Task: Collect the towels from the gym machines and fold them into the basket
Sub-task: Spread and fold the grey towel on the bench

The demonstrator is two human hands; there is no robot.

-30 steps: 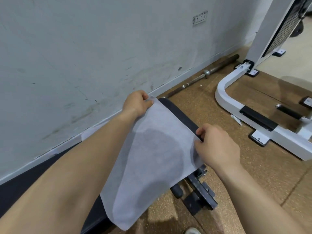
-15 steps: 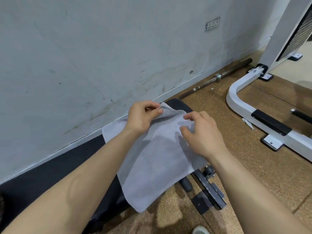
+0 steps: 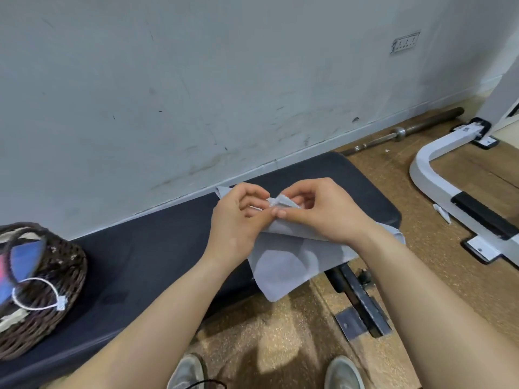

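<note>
Towel (image 3: 283,265), one, left hand (image 3: 236,217), right hand (image 3: 323,211) pinching

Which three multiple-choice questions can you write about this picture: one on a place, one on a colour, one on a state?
1. Where does the wicker basket stand?
A. on the floor
B. on the black bench pad
C. on a chair

2. What colour is the towel?
A. light grey
B. red
C. green

3. How do the left hand and the right hand meet the towel?
A. neither touches it
B. only one holds it
C. both pinch its bunched edge

Answers:
1 B: the basket's base sits on the pad, at the left of the view.
2 A: the cloth shows pale grey.
3 C: fingers of both hands curl round the gathered edge.
</note>
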